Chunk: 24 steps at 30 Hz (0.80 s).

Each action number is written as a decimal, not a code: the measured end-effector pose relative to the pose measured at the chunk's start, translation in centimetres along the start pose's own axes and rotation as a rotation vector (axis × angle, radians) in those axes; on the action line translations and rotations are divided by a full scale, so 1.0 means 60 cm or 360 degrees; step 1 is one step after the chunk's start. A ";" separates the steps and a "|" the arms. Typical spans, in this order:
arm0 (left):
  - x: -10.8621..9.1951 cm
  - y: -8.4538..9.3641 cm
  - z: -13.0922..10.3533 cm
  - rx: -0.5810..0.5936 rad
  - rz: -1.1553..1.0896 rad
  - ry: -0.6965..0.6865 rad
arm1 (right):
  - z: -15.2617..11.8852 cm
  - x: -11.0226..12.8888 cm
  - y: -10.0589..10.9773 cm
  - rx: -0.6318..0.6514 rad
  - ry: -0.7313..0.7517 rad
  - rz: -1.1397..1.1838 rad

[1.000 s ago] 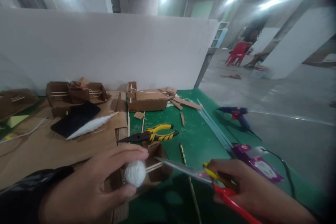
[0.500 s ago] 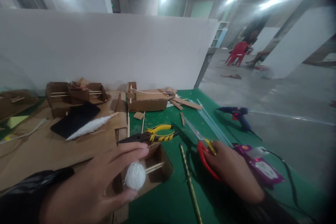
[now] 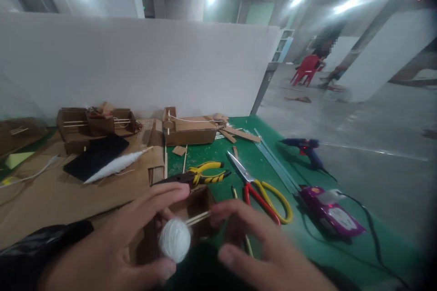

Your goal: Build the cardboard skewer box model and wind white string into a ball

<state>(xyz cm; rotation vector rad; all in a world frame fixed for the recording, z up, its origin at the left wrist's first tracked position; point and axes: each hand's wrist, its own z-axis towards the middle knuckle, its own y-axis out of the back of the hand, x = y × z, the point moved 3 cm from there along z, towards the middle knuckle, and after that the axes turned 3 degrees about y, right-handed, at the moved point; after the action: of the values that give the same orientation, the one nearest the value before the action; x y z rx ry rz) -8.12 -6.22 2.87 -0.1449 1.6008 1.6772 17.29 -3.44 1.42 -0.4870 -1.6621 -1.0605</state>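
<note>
A ball of white yarn sits in the grip of my left hand, with the thumb below it and fingers curled around its far side. Beneath lies an open cardboard box with thin wooden sticks across it, partly hidden by my hands. My right hand holds nothing; its thumb and fingers are apart at the box's right end. Red-and-yellow-handled scissors lie beyond it on the green table. Behind the box rest yellow-and-black pliers. A greenish stick is mostly covered by my right hand.
A blue glue gun and a purple power strip with a cable occupy the right side. Cardboard boxes, black cloth and a white yarn-wound spindle lie left and behind. A white partition stands behind the table.
My right hand has put the scissors down on the table and moved left toward the yarn ball, fingers spread. My left hand still holds the ball, almost in the same place.
</note>
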 end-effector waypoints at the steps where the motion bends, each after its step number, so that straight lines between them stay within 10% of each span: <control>1: 0.002 -0.001 -0.002 -0.0015 -0.0024 0.0010 | 0.006 0.015 -0.020 0.0101 0.0060 0.0206; 18: 0.001 0.002 0.000 -0.0058 0.0155 -0.0039 | 0.063 0.036 -0.076 0.0207 0.0136 0.0739; 24: 0.102 0.149 0.027 -0.0578 0.0842 0.0109 | 0.060 0.032 -0.063 0.0235 0.0117 0.0696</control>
<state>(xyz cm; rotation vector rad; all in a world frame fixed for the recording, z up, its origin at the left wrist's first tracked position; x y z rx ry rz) -16.91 -0.94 6.71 0.0471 1.4447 2.3889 11.76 -2.80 1.46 -0.6683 -1.4675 -0.6224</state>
